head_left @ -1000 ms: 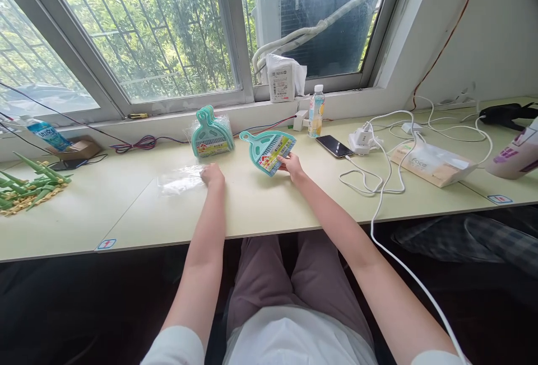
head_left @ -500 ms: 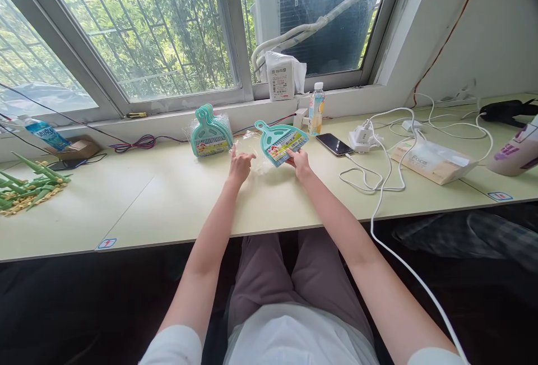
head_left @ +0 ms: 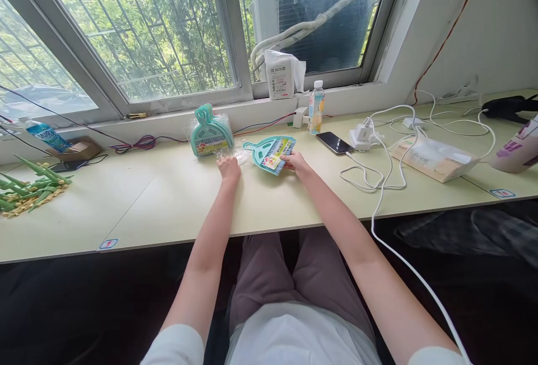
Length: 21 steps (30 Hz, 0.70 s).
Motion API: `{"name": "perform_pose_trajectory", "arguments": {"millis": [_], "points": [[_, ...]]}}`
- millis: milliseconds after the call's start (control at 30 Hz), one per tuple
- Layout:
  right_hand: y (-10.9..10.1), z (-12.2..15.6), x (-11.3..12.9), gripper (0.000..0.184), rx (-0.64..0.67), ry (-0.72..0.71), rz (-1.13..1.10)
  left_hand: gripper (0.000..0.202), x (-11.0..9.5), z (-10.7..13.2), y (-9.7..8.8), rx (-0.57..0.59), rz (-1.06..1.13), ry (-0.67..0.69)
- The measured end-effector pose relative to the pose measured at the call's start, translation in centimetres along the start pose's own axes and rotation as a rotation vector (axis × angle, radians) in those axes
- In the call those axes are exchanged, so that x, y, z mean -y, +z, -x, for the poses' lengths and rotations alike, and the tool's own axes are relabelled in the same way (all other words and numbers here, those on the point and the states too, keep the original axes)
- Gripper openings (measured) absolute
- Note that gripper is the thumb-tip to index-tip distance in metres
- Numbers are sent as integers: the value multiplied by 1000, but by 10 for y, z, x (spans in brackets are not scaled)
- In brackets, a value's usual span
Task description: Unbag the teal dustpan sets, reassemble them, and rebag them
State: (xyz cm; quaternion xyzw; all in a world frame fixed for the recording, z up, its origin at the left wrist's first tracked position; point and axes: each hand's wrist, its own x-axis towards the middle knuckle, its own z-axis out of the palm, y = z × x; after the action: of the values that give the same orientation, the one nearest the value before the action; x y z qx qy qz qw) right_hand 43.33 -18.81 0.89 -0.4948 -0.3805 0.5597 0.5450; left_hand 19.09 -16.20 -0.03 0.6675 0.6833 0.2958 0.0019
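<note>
Toward the table's (head_left: 176,208) back edge, your right hand (head_left: 296,162) pinches the dustpan (head_left: 261,153); probably light, stiff; wide end's best; left hand (head_left: 230,169) clutches clear bag (head_left: 244,155)

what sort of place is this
Probably an office or shared workroom, though it could be a home: a long pale desk with stickers at its joints runs along a sliding window with bars outside, and a smartphone lies beside a white charger.

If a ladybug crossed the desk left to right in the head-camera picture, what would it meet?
Green plant, bundled wires, stacked green dustpans, single green dustpan, drink bottle, white plug adapter, tissue pack, purple-marked container.
</note>
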Motion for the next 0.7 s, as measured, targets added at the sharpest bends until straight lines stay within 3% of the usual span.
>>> {"name": "perform_pose_trajectory", "arguments": {"millis": [167, 533, 700], "points": [[3, 2, 0, 13, 149, 31, 66, 10, 5, -3, -8, 2, 1, -107], [3, 8, 7, 12, 160, -43, 36, 7, 17, -7, -25, -293, 219, -400], [4, 12, 8, 17, 258, -78, 79, 8, 17, -9, -24, -445, 267, -480]]}}
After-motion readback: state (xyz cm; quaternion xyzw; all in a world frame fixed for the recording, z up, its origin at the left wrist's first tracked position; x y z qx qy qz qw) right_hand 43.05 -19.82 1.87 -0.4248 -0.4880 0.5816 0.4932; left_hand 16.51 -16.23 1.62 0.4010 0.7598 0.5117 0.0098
